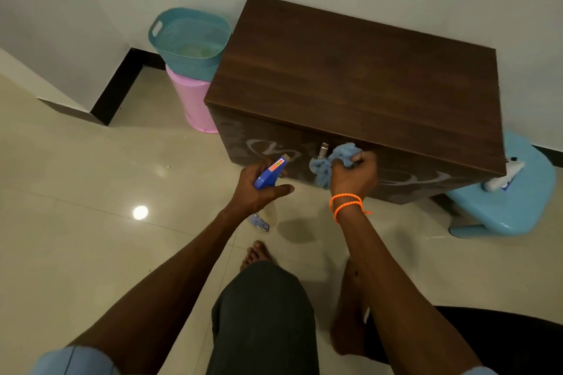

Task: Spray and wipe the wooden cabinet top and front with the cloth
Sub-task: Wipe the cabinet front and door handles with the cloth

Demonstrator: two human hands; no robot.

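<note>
A dark brown wooden cabinet (359,70) stands against the white wall, its front marked with pale smears of spray. My left hand (259,189) grips a spray bottle (269,173) with a blue trigger head, nozzle pointed at the cabinet front. The bottle's clear body hangs below my hand. My right hand (355,175) holds a bunched light blue cloth (327,163) against the cabinet front, just right of a metal handle (323,151). Orange bands circle my right wrist.
A teal basket (189,39) sits atop a pink bin (192,100) left of the cabinet. A light blue stool (511,201) with a white object on it stands at the right. My knees and bare feet are on the glossy tiled floor (91,207).
</note>
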